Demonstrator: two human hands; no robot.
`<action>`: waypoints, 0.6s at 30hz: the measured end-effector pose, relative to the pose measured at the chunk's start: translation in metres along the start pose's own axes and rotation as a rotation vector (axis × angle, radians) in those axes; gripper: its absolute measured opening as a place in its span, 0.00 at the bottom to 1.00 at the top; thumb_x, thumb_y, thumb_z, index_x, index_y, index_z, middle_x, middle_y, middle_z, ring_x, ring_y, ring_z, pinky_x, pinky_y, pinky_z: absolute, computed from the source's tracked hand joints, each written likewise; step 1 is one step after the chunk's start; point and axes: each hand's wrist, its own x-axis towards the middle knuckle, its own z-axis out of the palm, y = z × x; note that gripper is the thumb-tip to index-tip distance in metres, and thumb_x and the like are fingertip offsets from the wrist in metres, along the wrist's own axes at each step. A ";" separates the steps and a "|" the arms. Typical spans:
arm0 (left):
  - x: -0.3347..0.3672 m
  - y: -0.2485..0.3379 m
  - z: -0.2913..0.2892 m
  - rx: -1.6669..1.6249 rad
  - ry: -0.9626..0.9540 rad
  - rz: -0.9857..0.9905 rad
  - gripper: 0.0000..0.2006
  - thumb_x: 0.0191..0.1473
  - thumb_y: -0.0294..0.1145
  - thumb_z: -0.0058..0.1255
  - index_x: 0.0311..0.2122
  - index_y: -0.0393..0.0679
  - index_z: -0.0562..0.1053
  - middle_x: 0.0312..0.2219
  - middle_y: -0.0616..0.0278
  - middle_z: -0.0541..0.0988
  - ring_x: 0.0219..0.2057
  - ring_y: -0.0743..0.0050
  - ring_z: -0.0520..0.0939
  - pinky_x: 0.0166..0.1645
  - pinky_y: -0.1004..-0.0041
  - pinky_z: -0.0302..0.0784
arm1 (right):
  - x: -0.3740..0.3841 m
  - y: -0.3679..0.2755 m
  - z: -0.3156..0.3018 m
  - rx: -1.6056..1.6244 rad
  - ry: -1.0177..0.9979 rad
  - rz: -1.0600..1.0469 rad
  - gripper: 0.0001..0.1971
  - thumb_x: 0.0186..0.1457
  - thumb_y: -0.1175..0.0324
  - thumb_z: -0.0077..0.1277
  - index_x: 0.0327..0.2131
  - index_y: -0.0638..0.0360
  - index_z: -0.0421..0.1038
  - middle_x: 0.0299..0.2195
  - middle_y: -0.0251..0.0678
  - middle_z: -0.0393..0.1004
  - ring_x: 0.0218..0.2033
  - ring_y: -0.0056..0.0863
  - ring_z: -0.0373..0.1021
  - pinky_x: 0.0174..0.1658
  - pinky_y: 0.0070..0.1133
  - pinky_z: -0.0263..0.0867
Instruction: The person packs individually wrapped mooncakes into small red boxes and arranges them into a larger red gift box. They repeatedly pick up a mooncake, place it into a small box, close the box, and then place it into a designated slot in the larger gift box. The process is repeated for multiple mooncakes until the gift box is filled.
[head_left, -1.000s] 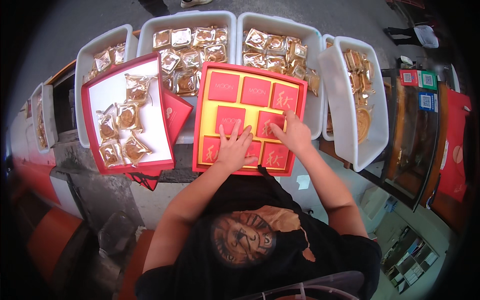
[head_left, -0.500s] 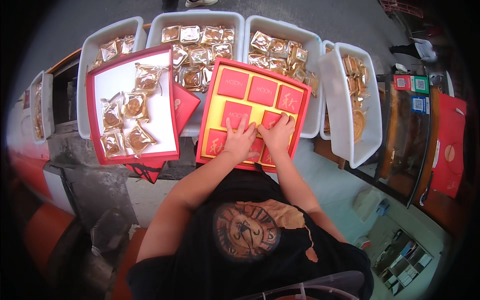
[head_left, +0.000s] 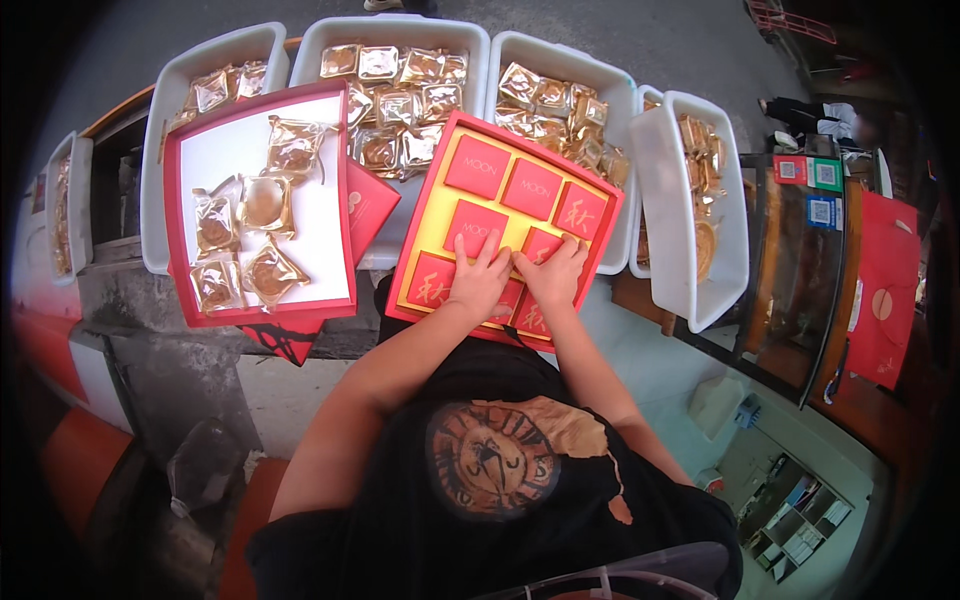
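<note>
A red gift box (head_left: pixel 607 225) with a yellow insert lies in front of me, tilted to the right, several small square red boxes (head_left: pixel 478 165) set in its slots. My left hand (head_left: pixel 478 282) rests on the small boxes in the middle and near rows, fingers spread. Close beside it, my right hand (head_left: pixel 553 274) lies over a small box at the right of the middle row, its thumb and fingers apart. Both palms hide parts of the boxes below. To the left, a red-rimmed white-lined tray (head_left: pixel 345 255) holds several wrapped mooncakes (head_left: pixel 272 203).
White plastic bins (head_left: pixel 389 28) with wrapped mooncakes stand along the far side; another bin (head_left: pixel 725 215) tilts at the right. A red lid-like piece (head_left: pixel 370 210) sticks out beneath the tray. A glass-fronted case (head_left: pixel 790 280) stands farther right. A person (head_left: pixel 835 122) is in the right background.
The view has shifted slightly. The gift box's far edge has swung a little to the right. Both hands stay on the same small boxes.
</note>
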 end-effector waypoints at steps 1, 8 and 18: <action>0.000 0.000 0.001 -0.004 -0.009 0.003 0.44 0.40 0.65 0.55 0.60 0.48 0.63 0.62 0.65 0.57 0.67 0.51 0.40 0.58 0.23 0.35 | -0.002 -0.004 0.001 0.006 0.000 0.009 0.41 0.36 0.57 0.66 0.51 0.64 0.57 0.57 0.57 0.50 0.50 0.60 0.60 0.46 0.43 0.66; -0.003 0.000 -0.002 0.003 0.002 0.003 0.44 0.40 0.65 0.55 0.60 0.51 0.63 0.62 0.67 0.57 0.67 0.52 0.40 0.59 0.24 0.36 | 0.018 0.002 -0.011 -0.009 -0.324 0.156 0.52 0.31 0.53 0.65 0.61 0.53 0.50 0.61 0.55 0.46 0.54 0.53 0.62 0.52 0.37 0.66; -0.001 -0.001 -0.014 -0.122 -0.054 -0.001 0.43 0.42 0.60 0.57 0.61 0.49 0.61 0.63 0.63 0.56 0.68 0.52 0.39 0.60 0.27 0.32 | 0.071 -0.004 -0.089 0.381 -0.916 0.458 0.50 0.34 0.54 0.63 0.63 0.55 0.52 0.60 0.45 0.57 0.56 0.37 0.63 0.52 0.30 0.64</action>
